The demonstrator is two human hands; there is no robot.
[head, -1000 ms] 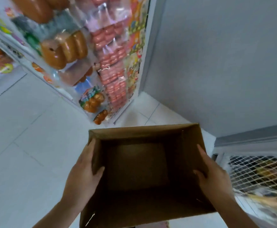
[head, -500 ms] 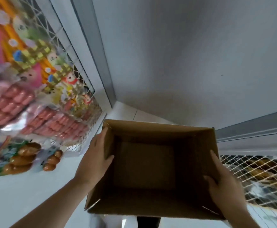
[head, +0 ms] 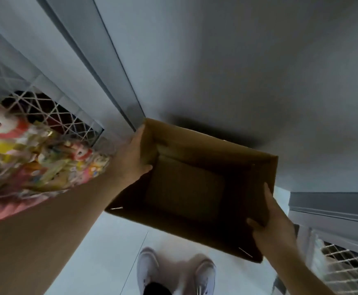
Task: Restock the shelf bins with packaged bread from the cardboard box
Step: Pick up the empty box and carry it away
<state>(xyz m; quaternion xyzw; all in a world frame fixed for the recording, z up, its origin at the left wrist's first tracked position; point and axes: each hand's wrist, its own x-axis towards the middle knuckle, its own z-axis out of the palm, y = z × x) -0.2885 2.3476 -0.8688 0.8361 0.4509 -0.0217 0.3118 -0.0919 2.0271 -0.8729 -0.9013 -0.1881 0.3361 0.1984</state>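
Gripping an open, empty brown cardboard box (head: pixel 186 188) by opposite walls, the left hand (head: pixel 131 158) and right hand (head: pixel 273 222) each hook a thumb inside the rim. It hangs tilted above pale floor tiles (head: pixel 101 262), beside white wire-mesh shelf bins (head: pixel 344 265) and glossy, colourful packets (head: pixel 35 158).

the cardboard box (head: pixel 186 188) has tilted rightward, closer to the grey wall (head: pixel 237 71).
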